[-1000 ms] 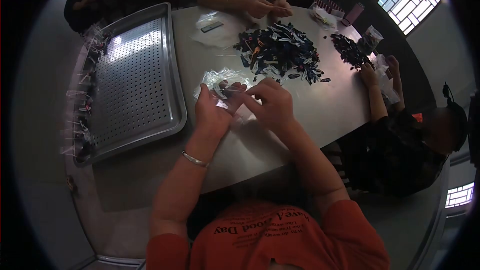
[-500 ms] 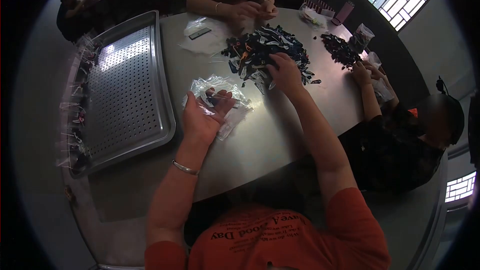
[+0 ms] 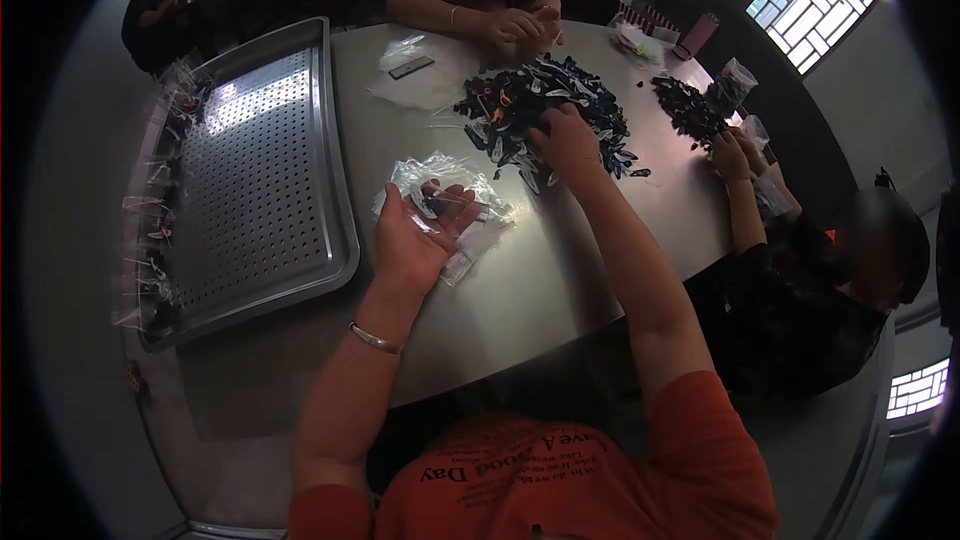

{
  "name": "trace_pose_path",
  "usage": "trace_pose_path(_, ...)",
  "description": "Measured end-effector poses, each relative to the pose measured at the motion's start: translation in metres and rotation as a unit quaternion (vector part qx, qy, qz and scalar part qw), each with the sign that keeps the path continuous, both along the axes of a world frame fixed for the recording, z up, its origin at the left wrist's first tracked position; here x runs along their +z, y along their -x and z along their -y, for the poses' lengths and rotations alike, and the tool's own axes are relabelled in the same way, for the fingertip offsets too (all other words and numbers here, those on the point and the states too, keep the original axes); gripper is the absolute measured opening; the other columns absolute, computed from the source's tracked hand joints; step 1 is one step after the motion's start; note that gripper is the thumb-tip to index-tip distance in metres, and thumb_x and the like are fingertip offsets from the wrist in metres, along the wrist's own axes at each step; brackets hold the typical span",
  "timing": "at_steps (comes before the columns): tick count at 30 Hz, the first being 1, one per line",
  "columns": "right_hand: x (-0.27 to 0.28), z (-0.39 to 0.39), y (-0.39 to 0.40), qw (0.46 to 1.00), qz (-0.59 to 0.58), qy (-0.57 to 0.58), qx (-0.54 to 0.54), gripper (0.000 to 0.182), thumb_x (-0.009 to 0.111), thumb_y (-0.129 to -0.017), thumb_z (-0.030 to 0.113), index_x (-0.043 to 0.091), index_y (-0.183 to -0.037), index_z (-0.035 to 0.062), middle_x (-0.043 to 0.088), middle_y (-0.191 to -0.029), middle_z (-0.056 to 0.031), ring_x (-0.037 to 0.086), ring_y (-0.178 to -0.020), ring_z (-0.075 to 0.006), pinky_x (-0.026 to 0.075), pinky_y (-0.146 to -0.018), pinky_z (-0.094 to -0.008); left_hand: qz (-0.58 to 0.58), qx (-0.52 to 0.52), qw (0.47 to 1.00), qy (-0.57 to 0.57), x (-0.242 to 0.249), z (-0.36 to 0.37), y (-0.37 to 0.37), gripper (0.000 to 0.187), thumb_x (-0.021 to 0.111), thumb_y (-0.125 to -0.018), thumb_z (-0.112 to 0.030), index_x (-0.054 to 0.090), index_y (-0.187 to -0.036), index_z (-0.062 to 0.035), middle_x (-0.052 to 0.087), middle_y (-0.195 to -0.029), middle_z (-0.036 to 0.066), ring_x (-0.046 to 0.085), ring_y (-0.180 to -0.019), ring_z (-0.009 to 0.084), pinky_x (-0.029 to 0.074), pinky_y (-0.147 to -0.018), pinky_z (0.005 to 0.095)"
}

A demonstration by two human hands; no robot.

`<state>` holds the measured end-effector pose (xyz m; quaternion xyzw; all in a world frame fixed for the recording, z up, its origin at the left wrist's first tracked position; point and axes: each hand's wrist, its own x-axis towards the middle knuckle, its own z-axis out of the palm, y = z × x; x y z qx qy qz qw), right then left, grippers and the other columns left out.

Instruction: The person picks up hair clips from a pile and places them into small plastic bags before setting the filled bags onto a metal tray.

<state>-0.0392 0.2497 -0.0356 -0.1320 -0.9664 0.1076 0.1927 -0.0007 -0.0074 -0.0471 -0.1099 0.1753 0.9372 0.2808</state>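
My left hand [image 3: 420, 233] is palm up with its fingers curled around a clear plastic bag [image 3: 425, 224] that has something dark in it. Under and behind that hand lies a heap of clear plastic bags [image 3: 440, 168] on the metal table [image 3: 520, 290]. My right hand [image 3: 568, 143] reaches into a large pile of small dark and white pieces [image 3: 520, 105], a few of them orange. Its fingertips touch the pile, and whether they pinch a piece is too small to tell.
A perforated metal tray [image 3: 250, 170] fills the left side. A phone [image 3: 411, 67] rests on plastic at the back. People sit across and at the right, the latter's hands by a smaller dark pile [image 3: 685, 108]. A pink bottle [image 3: 697, 36] stands at the back right.
The whole view has shifted slightly, so the table appears a little further right. My right hand remains at the pile, and my left hand still holds the bag.
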Motion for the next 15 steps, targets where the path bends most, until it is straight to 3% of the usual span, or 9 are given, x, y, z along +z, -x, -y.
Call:
trace_pose_path(2,-0.001,-0.002,0.004,0.999,0.017,-0.044,0.012,0.034,0.069,-0.076,0.035,0.066,-0.098,0.009,0.057,-0.1,-0.0114,0.062,-0.089,-0.0311,0.051,-0.077,-0.0426,0.001,0.003,1.0,0.004,0.001,0.0,0.0,0.053,0.023,-0.1,-0.046,0.049,-0.103,-0.0001,0.058,-0.102,0.027,0.057,-0.101,0.0379,0.046,-0.093,0.0546)
trace_pose_path(15,-0.004,-0.013,0.019,0.996,0.049,-0.058,0.043,0.029,0.069,-0.075,0.028,0.062,-0.094,0.006,0.056,-0.1,-0.0139,0.062,-0.09,-0.032,0.051,-0.077,-0.043,0.008,0.002,1.0,0.004,-0.004,0.0,0.003,0.053,0.026,-0.099,-0.048,0.049,-0.103,0.0001,0.056,-0.105,0.027,0.056,-0.101,0.0397,0.046,-0.093,0.0541)
